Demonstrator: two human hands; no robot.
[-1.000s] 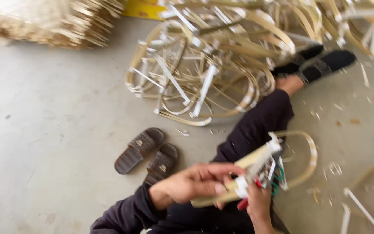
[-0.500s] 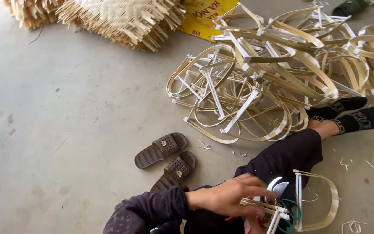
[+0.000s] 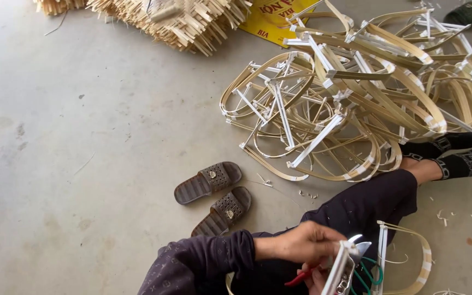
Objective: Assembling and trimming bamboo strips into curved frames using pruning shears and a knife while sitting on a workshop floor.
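While the left hand (image 3: pixel 307 243) pinches the top of the bent bamboo frame (image 3: pixel 405 257) over the lap, the right hand (image 3: pixel 315 278), mostly hidden, has its grip closed on red-handled pliers (image 3: pixel 297 279); better to keep the frame steady, I think.

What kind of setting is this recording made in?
Probably an informal bamboo craft workshop, with work done seated on a bare concrete floor. A heap of bent bamboo strip frames, stacked woven bamboo mats and scattered offcuts point that way.
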